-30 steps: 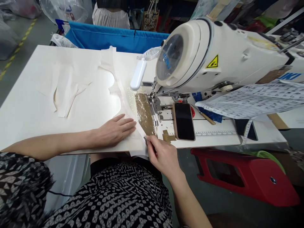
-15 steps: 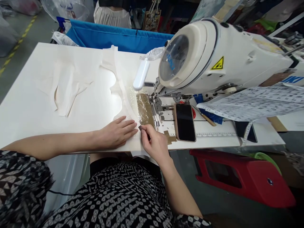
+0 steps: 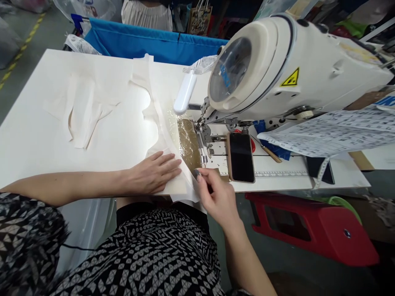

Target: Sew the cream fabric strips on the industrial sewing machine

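Note:
My left hand (image 3: pixel 156 172) lies flat with fingers outstretched on a long cream fabric piece (image 3: pixel 160 119), near the front edge of the white table. The fabric has a curved left edge, and its near end hangs over the table edge. To the right, my right hand (image 3: pixel 217 193) is closed in a pinch on a small dark piece (image 3: pixel 196 172), too small to identify, beside the fabric's right edge. More cream fabric (image 3: pixel 83 111) lies loosely folded on the left of the table. Just beyond my right hand is the sewing machine (image 3: pixel 259 70) with its tape-covered plate (image 3: pixel 189 144).
A phone (image 3: pixel 240 158) and a wooden-handled tool (image 3: pixel 270 153) lie right of the needle area. A measuring tape (image 3: pixel 280 174) runs along the front edge. Printed sheets (image 3: pixel 333 131) hang below the machine arm. A blue cloth bin (image 3: pixel 148 43) stands behind; a red stool (image 3: pixel 308 226) is below right.
My right hand has moved right, away from my left hand, with the small dark piece. The fabric's near right corner has shifted right. My left hand has stayed nearly in place.

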Tool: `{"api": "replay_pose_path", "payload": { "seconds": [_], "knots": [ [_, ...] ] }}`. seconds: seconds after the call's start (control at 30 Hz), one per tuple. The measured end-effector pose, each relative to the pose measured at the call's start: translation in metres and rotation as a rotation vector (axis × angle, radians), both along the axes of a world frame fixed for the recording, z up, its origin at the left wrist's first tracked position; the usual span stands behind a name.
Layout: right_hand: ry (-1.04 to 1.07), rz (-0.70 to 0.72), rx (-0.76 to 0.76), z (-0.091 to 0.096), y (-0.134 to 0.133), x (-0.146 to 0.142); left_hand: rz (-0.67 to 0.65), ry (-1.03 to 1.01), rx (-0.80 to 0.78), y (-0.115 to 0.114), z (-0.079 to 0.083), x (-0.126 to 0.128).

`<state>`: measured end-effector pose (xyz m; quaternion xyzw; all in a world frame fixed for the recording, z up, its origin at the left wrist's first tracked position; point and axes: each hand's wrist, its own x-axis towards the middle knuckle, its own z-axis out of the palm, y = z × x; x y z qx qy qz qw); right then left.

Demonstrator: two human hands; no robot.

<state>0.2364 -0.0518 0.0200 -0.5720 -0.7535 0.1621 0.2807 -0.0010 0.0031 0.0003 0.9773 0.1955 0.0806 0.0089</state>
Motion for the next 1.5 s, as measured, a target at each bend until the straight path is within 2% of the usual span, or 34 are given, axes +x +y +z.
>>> {"api": "replay_pose_path", "payload": {
  "seconds": [0.2, 0.77, 0.93, 1.1, 1.27, 1.33, 1.4, 1.5],
  "knots": [
    [-0.063, 0.024, 0.041, -0.017, -0.006, -0.010, -0.003, 0.009, 0.045, -0.007, -0.001, 0.003],
    [-0.154, 0.048, 0.129, -0.019, 0.002, -0.016, -0.004, 0.031, 0.061, -0.007, 0.001, 0.004],
    [-0.207, 0.101, 0.124, -0.013, -0.012, -0.001, 0.008, 0.045, 0.056, -0.008, 0.001, 0.004],
    [-0.170, 0.114, 0.051, -0.008, -0.025, 0.016, 0.003, 0.005, 0.030, -0.006, 0.002, 0.003],
    [-0.289, 0.074, 0.082, -0.009, -0.012, -0.003, 0.044, -0.022, 0.018, 0.001, 0.009, 0.001],
    [-0.317, 0.081, 0.082, -0.010, -0.006, -0.012, 0.018, -0.060, 0.025, 0.001, 0.010, 0.002],
    [-0.292, 0.092, 0.055, -0.010, -0.003, -0.016, -0.025, -0.077, 0.019, -0.001, 0.008, 0.003],
    [-0.150, 0.069, 0.024, -0.011, 0.000, -0.014, -0.045, -0.063, -0.001, -0.005, 0.003, 0.003]
  ]
}}
